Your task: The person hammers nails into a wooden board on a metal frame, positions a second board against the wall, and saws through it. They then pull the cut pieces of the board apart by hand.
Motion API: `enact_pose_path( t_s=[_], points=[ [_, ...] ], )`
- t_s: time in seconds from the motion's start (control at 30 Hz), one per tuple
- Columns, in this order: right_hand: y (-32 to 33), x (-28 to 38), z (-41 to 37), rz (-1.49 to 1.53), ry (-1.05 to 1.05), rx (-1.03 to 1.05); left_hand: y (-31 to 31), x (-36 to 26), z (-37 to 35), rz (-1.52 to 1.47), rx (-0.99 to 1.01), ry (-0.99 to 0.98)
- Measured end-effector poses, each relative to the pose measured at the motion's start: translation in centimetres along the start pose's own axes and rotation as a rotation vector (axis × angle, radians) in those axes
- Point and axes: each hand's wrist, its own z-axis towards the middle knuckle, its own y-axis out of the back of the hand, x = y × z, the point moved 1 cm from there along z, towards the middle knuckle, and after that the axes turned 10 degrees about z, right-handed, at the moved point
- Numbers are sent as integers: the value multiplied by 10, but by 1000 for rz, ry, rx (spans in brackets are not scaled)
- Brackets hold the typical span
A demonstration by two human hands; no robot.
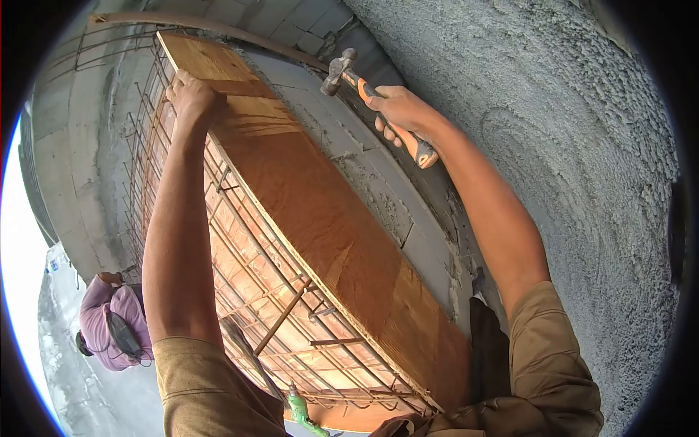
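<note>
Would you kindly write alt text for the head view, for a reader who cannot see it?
The right hand holds up a hammer while the left hand grips a board set against a rebar cage beside a rough wall. Another person in pink is below.

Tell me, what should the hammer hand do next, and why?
Probably bring the hammer down onto the plywood board near the left hand. The right hand holds it raised beside the board's top edge, while the left hand steadies the board against the rebar cage.
</note>
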Motion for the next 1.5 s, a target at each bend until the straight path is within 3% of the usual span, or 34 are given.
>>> enact_pose_path(
  t_s=[0.1,0.17,0.23,0.4,0.63,0.77,0.8,0.9,1.0,1.1,1.2,1.3,1.4,1.5],
  points=[
    [-4,2,9,101,-1,19,-4,-2,1,82,-82,25],
    [-8,6,19,210,10,-2,0,-3,3,83,-37,9],
    [-11,12,32,133,44,-62,0,-3,1,82,12,-4],
    [-3,6,39,-218,-296,235,5,-6,-1,151,27,-24],
    [26,31,1,33,-80,64,-1,-5,0,31,-79,-5],
    [-4,26,10,272,223,-141,-2,-4,-2,45,-55,-12],
    [-9,20,13,193,217,-142,-3,-4,0,39,-75,-7],
    [-17,4,3,-255,-213,275,-14,0,9,28,-131,21],
    [6,3,-6,-45,-225,173,-11,0,9,-2,-79,-4],
    [14,12,-13,136,0,26,-9,-1,7,-4,-75,9],
    [-8,12,-13,348,261,-276,-9,1,10,-8,-53,-9],
    [-31,-15,-20,126,102,-136,-4,-3,3,19,-74,8],
    [-27,-25,-16,-44,-189,179,-10,0,10,-11,-57,-1],
    [-19,-2,-28,122,-49,86,-8,-1,8,-2,-66,12]
  ],
)
